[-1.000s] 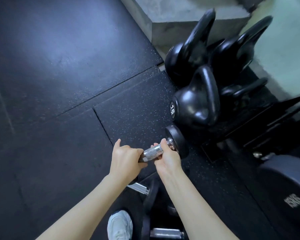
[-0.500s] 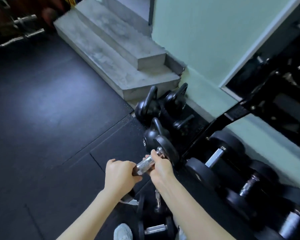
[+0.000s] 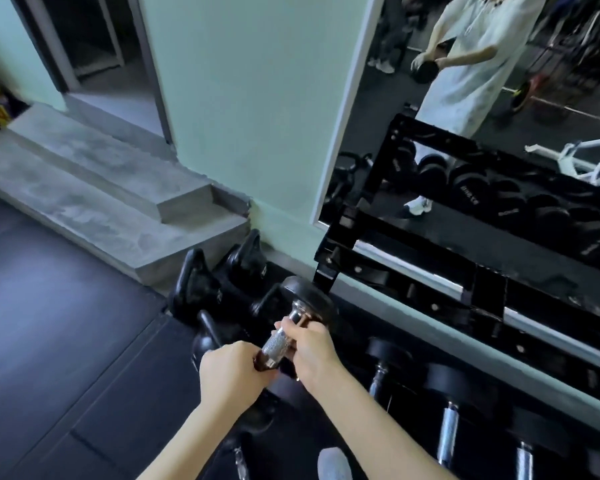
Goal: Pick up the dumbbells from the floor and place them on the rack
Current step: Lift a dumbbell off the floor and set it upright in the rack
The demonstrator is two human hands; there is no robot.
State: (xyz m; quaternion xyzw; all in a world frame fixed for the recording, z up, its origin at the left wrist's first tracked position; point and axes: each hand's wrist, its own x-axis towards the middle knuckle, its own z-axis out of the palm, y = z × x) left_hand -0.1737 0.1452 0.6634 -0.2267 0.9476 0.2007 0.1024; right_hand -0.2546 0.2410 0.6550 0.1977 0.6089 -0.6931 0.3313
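I have one dumbbell (image 3: 293, 332) up off the floor, carried in both hands in front of the rack (image 3: 426, 271). My left hand (image 3: 231, 374) is closed around the near end of its knurled bar, and my right hand (image 3: 310, 348) is wrapped around the bar further along, just behind the far head. A short stretch of bare metal shows between my hands. The long axis runs from lower left to upper right, with the far black head pointing at the rack's left corner post; the near head is hidden under my left hand. Left of the rack I count three kettlebells (image 3: 201, 289) on the floor, maybe more behind. On the rack's lowest tier to my right I see at least three more dumbbells (image 3: 447, 403).
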